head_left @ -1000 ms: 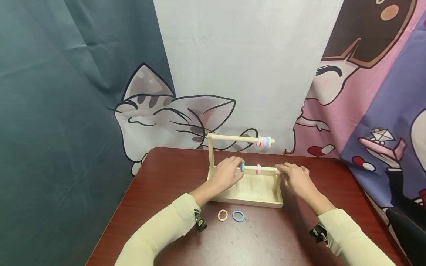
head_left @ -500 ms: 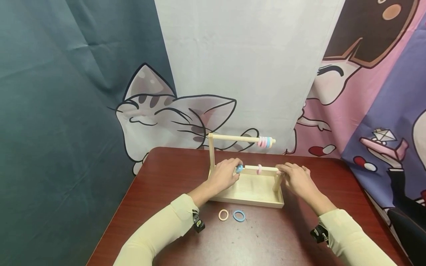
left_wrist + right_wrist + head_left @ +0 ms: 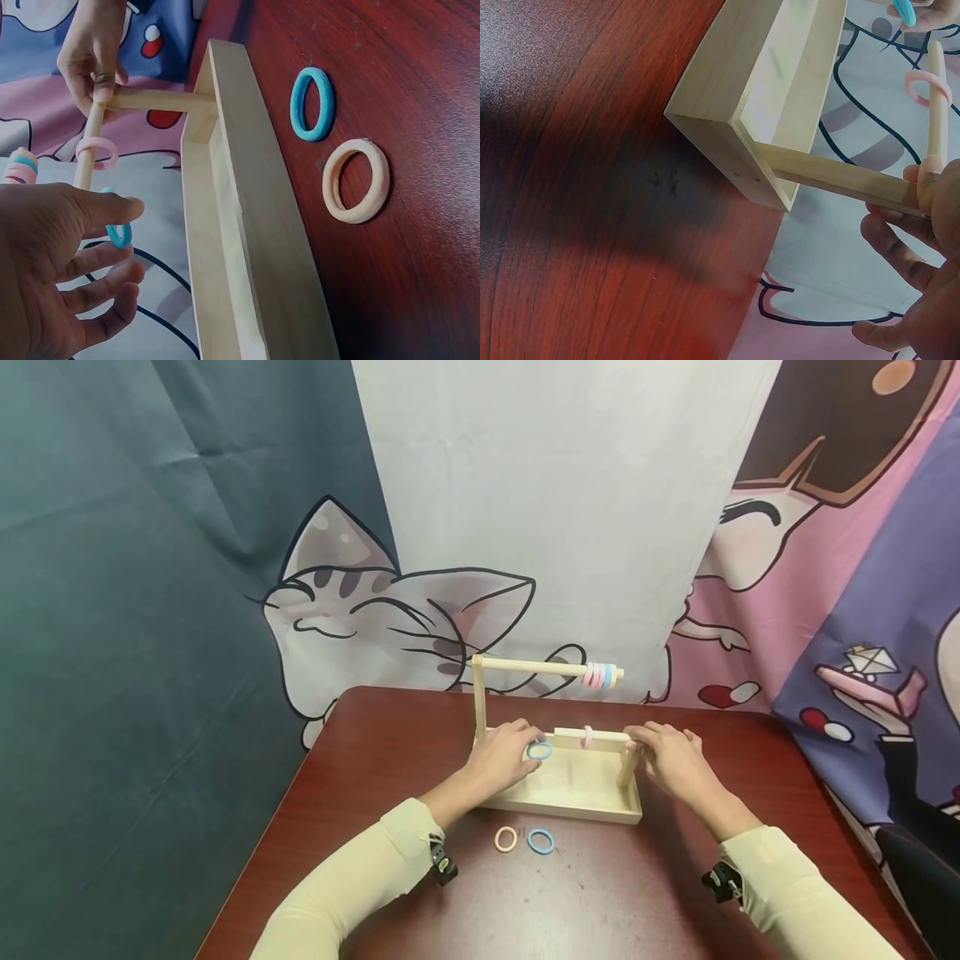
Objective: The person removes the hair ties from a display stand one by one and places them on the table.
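My left hand [image 3: 501, 762] pinches a blue ring [image 3: 120, 234] between thumb and fingers, just left of the free end of the lower wooden rod [image 3: 609, 737]. The ring is apart from that rod, its opening facing up in the head view. One pink ring [image 3: 587, 737] hangs around the lower rod. At the rod's right end, my right hand [image 3: 672, 762] grips the top of the short wooden post [image 3: 840, 178]. Both rods belong to a wooden stand with a shallow tray base [image 3: 570, 812].
Several pink, blue and pale rings [image 3: 598, 675] sit near the right end of the upper rod [image 3: 532, 667]. A peach ring [image 3: 506, 839] and another blue ring [image 3: 541, 841] lie on the red-brown table [image 3: 600, 893] before the stand. A printed curtain [image 3: 570, 510] hangs behind.
The pinched blue ring has come off the lower rod's left end, moved slightly left and down, and turned from edge-on to showing its opening. My right hand has kept its hold.
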The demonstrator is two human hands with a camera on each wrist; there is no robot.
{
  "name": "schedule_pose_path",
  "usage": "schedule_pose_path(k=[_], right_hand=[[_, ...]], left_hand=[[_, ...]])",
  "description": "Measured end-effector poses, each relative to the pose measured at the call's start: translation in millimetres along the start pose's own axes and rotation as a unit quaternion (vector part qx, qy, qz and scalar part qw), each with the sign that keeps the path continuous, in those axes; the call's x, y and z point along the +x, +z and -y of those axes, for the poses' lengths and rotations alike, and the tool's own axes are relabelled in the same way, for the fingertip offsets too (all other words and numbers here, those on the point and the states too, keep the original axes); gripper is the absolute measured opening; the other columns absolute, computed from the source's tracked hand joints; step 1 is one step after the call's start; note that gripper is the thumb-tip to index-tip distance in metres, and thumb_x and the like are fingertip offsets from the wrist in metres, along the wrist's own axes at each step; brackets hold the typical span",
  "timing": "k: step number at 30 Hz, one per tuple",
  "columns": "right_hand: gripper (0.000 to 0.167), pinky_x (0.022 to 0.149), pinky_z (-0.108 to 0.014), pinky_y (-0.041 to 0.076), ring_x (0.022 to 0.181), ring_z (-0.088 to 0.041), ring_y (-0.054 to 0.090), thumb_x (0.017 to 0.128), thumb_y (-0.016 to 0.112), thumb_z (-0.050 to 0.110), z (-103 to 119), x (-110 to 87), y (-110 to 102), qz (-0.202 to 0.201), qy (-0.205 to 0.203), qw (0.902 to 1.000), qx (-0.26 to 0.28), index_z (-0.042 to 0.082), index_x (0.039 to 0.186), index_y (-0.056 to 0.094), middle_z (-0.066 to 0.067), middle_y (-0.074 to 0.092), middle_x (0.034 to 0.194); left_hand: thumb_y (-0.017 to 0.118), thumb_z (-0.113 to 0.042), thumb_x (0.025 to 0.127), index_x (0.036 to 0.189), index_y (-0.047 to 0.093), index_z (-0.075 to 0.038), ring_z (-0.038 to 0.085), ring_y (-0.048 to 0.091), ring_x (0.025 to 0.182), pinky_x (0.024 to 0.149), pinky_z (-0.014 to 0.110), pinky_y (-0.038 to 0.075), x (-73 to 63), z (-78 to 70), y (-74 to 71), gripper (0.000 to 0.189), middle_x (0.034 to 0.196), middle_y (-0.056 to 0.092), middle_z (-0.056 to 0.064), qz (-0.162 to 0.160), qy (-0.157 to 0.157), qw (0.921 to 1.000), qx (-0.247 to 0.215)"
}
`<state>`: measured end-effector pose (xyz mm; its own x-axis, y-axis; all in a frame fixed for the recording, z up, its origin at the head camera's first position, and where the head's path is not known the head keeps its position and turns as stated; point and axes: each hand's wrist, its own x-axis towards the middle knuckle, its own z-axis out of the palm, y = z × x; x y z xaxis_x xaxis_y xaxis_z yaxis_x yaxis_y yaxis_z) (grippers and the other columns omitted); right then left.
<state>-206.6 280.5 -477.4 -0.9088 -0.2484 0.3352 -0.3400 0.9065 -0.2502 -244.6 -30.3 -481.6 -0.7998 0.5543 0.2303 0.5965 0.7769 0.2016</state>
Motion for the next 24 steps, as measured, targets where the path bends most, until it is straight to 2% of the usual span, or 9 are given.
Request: schedule_pose_path(k=[7, 17, 24], right_hand=[[0.025, 0.1, -0.089, 0.042, 0.11, -0.046, 0.075, 0.102, 0.072, 0.004, -1, 0.1, 1, 0.0, 0.001, 1.0, -0.005, 0.008, 0.126, 0.078, -0.015, 0.08, 0.114], [0.028, 0.099, -0.087, 0.042, 0.112, -0.047, 0.074, 0.101, 0.07, 0.001, -1, 0.4, 0, -0.005, 0.0, 1.0, -0.004, 0.008, 0.127, 0.078, -0.015, 0.08, 0.116], [0.028, 0.099, -0.087, 0.043, 0.111, -0.047, 0.075, 0.1, 0.07, -0.001, 1, 0.1, 0, -0.004, 0.002, 1.0, -0.006, 0.008, 0.126, 0.078, -0.015, 0.08, 0.115]], left_hand=[[0.088, -0.041, 0.095, 0.128, 0.079, -0.021, 0.018, 0.075, 0.097, 0.084, 0.036, 0.061, -4.6, -0.1, 3.9, 0.04, 0.113, 0.076, -0.002, 0.016, 0.009, 0.9998, 0.009], [0.085, -0.052, 0.096, 0.126, 0.079, -0.024, 0.016, 0.075, 0.103, 0.081, 0.035, 0.061, -10.8, -6.7, 11.4, 0.041, 0.117, 0.075, -0.005, 0.041, 0.0, 0.9992, -0.005], [0.084, -0.057, 0.095, 0.121, 0.08, -0.027, 0.011, 0.07, 0.093, 0.075, 0.03, 0.058, -17.0, -16.0, 16.4, 0.04, 0.112, 0.073, -0.008, 0.059, 0.017, 0.9981, -0.004]])
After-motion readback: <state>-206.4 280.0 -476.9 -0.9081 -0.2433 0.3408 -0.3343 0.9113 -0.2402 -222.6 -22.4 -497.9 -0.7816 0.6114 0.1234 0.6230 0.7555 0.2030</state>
